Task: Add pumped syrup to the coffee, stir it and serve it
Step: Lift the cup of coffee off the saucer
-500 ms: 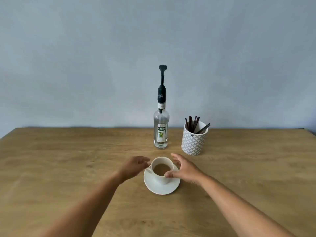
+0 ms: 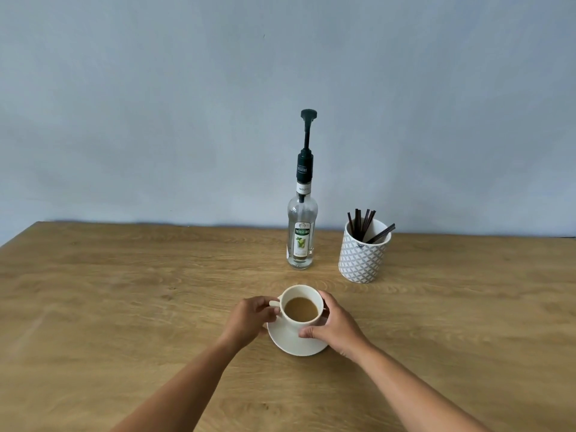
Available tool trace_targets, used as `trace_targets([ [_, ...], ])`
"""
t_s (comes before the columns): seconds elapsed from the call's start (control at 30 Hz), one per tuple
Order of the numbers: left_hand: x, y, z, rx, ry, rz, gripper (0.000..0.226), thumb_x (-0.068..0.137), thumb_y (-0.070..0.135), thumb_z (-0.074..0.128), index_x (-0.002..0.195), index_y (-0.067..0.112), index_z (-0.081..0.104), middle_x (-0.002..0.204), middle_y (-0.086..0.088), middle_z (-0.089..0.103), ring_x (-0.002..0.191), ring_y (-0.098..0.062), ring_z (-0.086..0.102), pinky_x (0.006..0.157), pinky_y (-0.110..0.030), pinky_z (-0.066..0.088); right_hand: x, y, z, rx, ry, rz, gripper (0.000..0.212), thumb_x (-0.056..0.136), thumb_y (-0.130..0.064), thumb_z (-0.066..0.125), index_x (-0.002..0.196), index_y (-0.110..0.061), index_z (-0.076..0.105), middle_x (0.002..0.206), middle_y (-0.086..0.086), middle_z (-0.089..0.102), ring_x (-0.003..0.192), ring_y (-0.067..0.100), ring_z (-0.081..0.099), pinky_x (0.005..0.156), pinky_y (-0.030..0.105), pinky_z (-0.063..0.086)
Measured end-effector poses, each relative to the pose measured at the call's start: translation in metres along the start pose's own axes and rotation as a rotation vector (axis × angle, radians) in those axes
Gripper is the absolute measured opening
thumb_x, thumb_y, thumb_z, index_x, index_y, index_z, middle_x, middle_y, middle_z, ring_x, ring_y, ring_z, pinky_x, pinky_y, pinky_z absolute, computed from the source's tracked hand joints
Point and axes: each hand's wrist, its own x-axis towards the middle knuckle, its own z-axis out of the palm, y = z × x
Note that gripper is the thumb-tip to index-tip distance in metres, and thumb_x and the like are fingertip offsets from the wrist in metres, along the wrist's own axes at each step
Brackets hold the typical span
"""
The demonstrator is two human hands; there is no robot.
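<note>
A white cup (image 2: 301,322) of light brown coffee (image 2: 301,309) stands on a white saucer (image 2: 288,341) near the table's middle. My left hand (image 2: 249,319) pinches the cup's handle on its left side. My right hand (image 2: 335,325) wraps the cup's right wall, thumb at the front, fingers over the saucer. Behind the cup stands a clear syrup bottle (image 2: 302,241) with a tall black pump (image 2: 307,141), its plunger up. To the bottle's right a patterned white holder (image 2: 361,260) carries several dark stirrers (image 2: 363,224).
The wooden table (image 2: 124,291) spreads wide to the left and right of the cup. A plain blue-grey wall (image 2: 156,104) rises behind its far edge.
Both hands have closed in on the cup: the left now grips the handle, the right now holds the cup's side. The cup looks slightly farther from me on the saucer.
</note>
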Motion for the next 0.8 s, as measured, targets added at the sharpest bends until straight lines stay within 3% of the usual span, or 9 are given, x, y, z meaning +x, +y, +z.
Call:
trace_targets([
  [0.13, 0.003, 0.0, 0.001, -0.08, 0.017, -0.034, 0.014, 0.088, 0.013, 0.072, 0.1, 0.017, 0.078, 0.087, -0.006, 0.079, 0.079, -0.012, 0.071, 0.062, -0.027, 0.058, 0.004, -0.005, -0.005, 0.054, -0.027, -0.004, 0.099, 0.042, -0.041, 0.093, 0.129, -0.045, 0.045, 0.115, -0.016, 0.066, 0.105, 0.0, 0.062, 0.098, 0.035, 0.05],
  [0.23, 0.004, 0.008, 0.0, -0.129, 0.032, -0.026, 0.008, 0.087, 0.015, 0.073, 0.092, 0.018, 0.077, 0.078, 0.002, 0.079, 0.077, -0.01, 0.073, 0.07, -0.032, 0.057, 0.008, -0.015, -0.015, 0.051, -0.031, -0.038, 0.1, 0.042, -0.041, 0.093, 0.131, -0.04, 0.046, 0.12, -0.015, 0.064, 0.111, 0.004, 0.06, 0.102, 0.038, 0.047],
  [0.43, 0.011, 0.05, -0.009, -0.203, 0.056, 0.071, 0.003, 0.088, 0.016, 0.073, 0.09, 0.016, 0.071, 0.081, 0.0, 0.08, 0.08, -0.015, 0.077, 0.062, -0.027, 0.058, 0.025, -0.056, -0.053, 0.047, -0.06, -0.132, 0.081, 0.046, -0.03, 0.093, 0.111, -0.055, 0.052, 0.113, -0.017, 0.068, 0.105, -0.005, 0.061, 0.094, 0.023, 0.046],
  [0.63, 0.017, 0.111, -0.024, -0.29, 0.053, 0.148, 0.006, 0.091, 0.018, 0.07, 0.092, 0.014, 0.064, 0.081, 0.002, 0.079, 0.08, -0.014, 0.077, 0.063, -0.028, 0.059, 0.046, -0.108, -0.096, 0.072, -0.069, -0.229, 0.092, 0.051, -0.018, 0.094, 0.133, -0.025, 0.052, 0.117, -0.004, 0.07, 0.113, 0.01, 0.062, 0.103, 0.036, 0.047],
  [0.73, 0.018, 0.138, -0.031, -0.294, 0.039, 0.185, 0.008, 0.094, 0.02, 0.066, 0.093, 0.013, 0.062, 0.087, -0.002, 0.077, 0.081, -0.014, 0.077, 0.063, -0.028, 0.06, 0.051, -0.132, -0.114, 0.06, -0.069, -0.27, 0.089, 0.052, -0.022, 0.094, 0.131, -0.029, 0.054, 0.113, -0.01, 0.072, 0.109, 0.002, 0.063, 0.091, 0.021, 0.049],
  [0.8, 0.019, 0.153, -0.036, -0.304, 0.015, 0.2, 0.012, 0.095, 0.023, 0.065, 0.095, 0.012, 0.06, 0.089, -0.001, 0.076, 0.084, -0.016, 0.078, 0.066, -0.031, 0.062, 0.054, -0.147, -0.124, 0.063, -0.081, -0.303, 0.085, 0.053, -0.024, 0.094, 0.128, -0.032, 0.056, 0.111, -0.01, 0.072, 0.107, 0.002, 0.065, 0.088, 0.018, 0.05],
])
